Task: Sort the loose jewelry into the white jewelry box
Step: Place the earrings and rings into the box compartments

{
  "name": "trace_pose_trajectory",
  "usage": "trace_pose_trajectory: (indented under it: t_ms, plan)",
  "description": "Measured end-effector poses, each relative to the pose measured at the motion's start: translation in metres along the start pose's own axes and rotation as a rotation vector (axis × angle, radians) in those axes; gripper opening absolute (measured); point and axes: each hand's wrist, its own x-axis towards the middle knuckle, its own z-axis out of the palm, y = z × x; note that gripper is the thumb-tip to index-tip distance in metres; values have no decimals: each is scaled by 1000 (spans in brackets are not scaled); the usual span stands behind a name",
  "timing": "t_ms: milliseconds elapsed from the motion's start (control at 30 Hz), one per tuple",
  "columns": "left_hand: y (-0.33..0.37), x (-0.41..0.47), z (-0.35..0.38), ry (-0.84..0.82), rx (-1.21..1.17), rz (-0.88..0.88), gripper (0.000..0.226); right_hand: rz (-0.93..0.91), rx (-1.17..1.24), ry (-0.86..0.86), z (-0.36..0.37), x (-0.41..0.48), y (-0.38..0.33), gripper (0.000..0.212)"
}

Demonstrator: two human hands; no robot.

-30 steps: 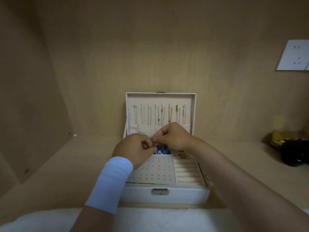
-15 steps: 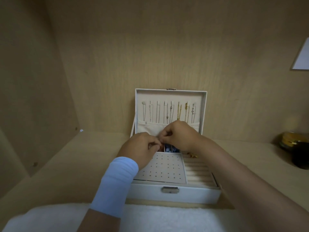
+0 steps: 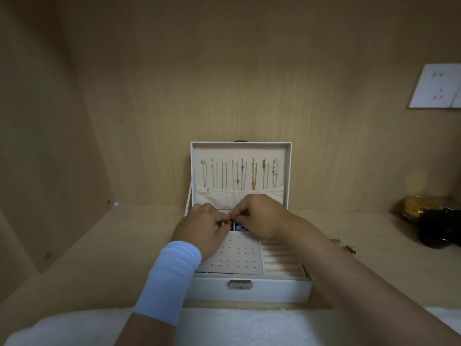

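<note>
1. Change: the left hand (image 3: 202, 228) and right hand (image 3: 259, 216) have stayed knuckle to knuckle over the rear compartments of the white jewelry box (image 3: 249, 288). A gold piece (image 3: 227, 222) now shows plainly between them.
2. Hands: both are closed narrowly, and their curled fingers pinch the gold piece just beside the blue beads (image 3: 239, 228).
3. Reading: the piece is probably being seated and is not yet let go.
4. Surroundings: a pale wood worktop (image 3: 112, 245) sits in a matching alcove. Loose jewelry (image 3: 335, 239) lies right of the box, with dark containers (image 3: 436, 226) further right. A wall socket (image 3: 436, 86) is above, and a white fleecy cloth (image 3: 224, 325) lies nearest.
</note>
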Motion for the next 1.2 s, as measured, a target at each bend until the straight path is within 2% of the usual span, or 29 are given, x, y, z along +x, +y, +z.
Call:
trace_pose_trajectory:
  t_ms: [133,300,533,700,800,900,1200]
  plan:
    - [6,1,-1,15,15,-3,27,-5,36,1,-4,-6,2,24]
    - [23,4,-8,100,-42,60,30,10,165,138,-30,-31,17,19]
    - [103,29,10,-30,-259,141,21,240,172,292,-68,-97,110,11]
    - [157,46,48,-215,-230,204,19,406,84,236,-67,-135,156,12]
    - [176,54,70,-292,-169,213,20,446,122,173,-62,-145,167,4]
    - [190,60,88,-317,-31,245,27,440,143,137,-57,-146,172,4]
    - [197,68,108,-379,-11,241,21,435,186,112,-57,-149,177,9]
